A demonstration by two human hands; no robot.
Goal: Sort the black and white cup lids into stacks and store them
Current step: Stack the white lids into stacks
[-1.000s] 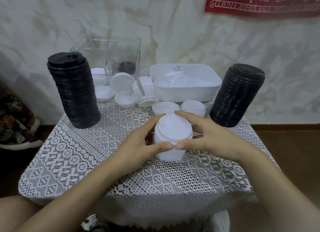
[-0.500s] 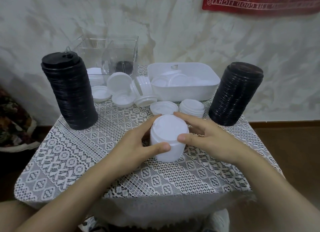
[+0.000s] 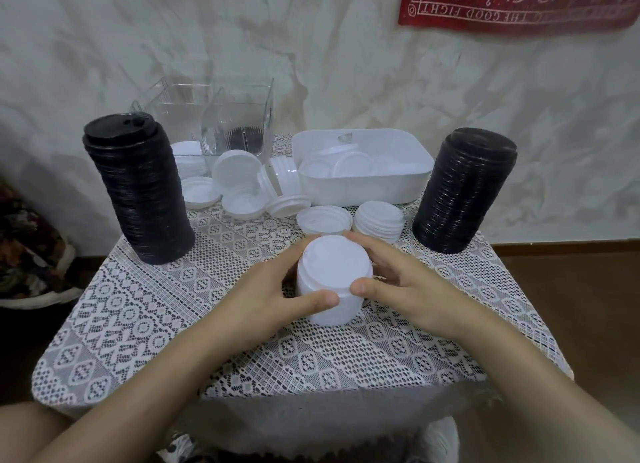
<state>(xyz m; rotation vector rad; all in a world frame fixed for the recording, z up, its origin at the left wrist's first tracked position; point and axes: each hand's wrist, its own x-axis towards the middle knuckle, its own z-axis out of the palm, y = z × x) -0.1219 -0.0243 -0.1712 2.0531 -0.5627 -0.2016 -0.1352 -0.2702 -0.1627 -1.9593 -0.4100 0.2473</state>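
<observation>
In the head view, the white lid stack stood in front of the white bin, nearer the person, with its base on the lace tablecloth. Its long axis ran vertically and the flat top lid faced up. It looked plain matte white, a short cylinder with a slightly wider rim at the top. Its side read as one smooth blur, so the separate lids could not be counted.

The left hand and right hand both cupped the stack. The thumbs were curled round its near side, almost meeting, and the fingers wrapped round the far side. Most of those fingers were hidden behind the stack.

Left of the bin stood a tall black lid stack, upright, its top lid showing a sip opening. Right of the bin stood a second black lid stack, also upright. Just in front of the bin sat a low white lid pile and a single white lid. More loose white lids lay and leaned just left of the bin.

Behind those, a clear container held something dark and ribbed, too dim to name. The lids inside the bin overlapped and could not be counted.
</observation>
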